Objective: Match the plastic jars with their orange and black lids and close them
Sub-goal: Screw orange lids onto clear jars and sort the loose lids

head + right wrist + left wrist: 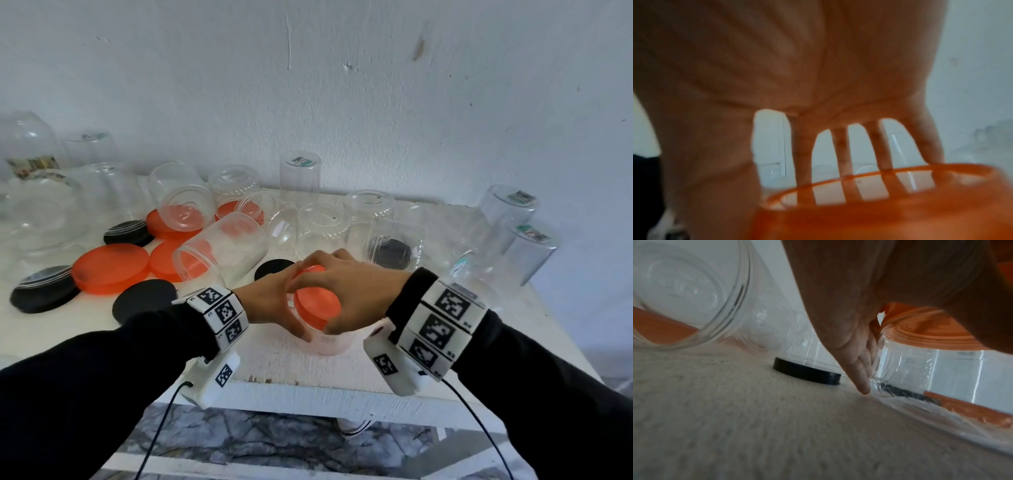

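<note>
**Orange lid held on a clear jar at the front of the bench**

A round orange plastic lid point(317, 306) sits tilted on the mouth of a small clear plastic jar point(329, 342), which stands upright near the front edge of the white bench point(274, 363). The right hand point(352, 291) arches over the lid from above, its fingers point(840, 155) spread and curled down round the rim. The left hand point(270, 301) grips the jar's side wall, with fingers pointing down along the clear plastic towards the bench top.

Just behind the hands lies a flat black round lid point(274, 269), and another black lid point(144, 303) rests to the left of it. A larger clear jar point(222, 250) lies on its side beside them, its open mouth facing the front left. Further left are loose orange lids point(111, 269) and a stack of black lids point(42, 289). Many clear plastic jars stand upside down along the back, some with labels on their bases, such as a tall narrow one point(300, 178) near the white wall point(342, 85). Both wrists wear white bands printed with black square markers.
</note>
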{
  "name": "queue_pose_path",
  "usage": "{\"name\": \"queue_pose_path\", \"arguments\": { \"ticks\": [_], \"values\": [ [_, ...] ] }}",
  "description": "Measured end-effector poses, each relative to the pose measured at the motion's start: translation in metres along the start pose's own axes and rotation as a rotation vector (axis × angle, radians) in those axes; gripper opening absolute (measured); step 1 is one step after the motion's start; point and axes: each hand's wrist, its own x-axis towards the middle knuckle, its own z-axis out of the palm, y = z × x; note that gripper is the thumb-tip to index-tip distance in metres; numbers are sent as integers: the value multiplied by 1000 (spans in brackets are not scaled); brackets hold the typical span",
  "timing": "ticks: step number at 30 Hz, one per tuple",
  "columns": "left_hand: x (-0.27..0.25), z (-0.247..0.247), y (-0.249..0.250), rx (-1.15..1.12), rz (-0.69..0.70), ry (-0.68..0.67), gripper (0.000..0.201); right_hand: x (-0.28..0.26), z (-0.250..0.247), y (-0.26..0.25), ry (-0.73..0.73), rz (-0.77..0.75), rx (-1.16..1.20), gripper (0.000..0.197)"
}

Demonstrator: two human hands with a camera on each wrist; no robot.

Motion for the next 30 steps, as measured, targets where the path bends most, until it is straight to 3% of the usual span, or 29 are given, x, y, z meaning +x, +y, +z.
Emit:
{"name": "queue_pose_path", "arguments": {
  "ticks": [2, 5, 8, 12, 15, 18, 21, 23, 27, 30],
  "values": [
    [-2, -1, 0, 0, -16, 10, 95, 3, 6, -5, 84, 98, -82, 69],
    [-2, -2, 0, -23, -58, -20, 103, 6, 8, -9, 156, 263, -177, 84],
    [-1, -2, -1, -56, -68, -31, 101, 3, 0, 1, 153, 160, -13, 84],
    [0, -1, -1, -92, -29, -47, 92, -3, -4, 15, -61, 3, 126, 81],
    [0, -1, -1, -123, -32, -48, 93, -2, 4, 9, 93, 101, -72, 76],
    [1, -1, -2, -114, -44, -50, 92, 1, 8, 8, 160, 189, -199, 89],
    [1, -1, -1, -106, -61, -46, 90, -1, -1, 17, -26, 59, 70, 89],
    [1, -1, -1, -110, -50, -51, 87, -1, -3, 22, -100, 8, 116, 85],
    [0, -1, 2, -149, -58, -46, 86, 4, 5, 10, 129, 167, -138, 83],
    [-1, 0, 3, -121, -66, -43, 92, 4, 8, 6, 136, 176, -179, 91]
  ]
}}
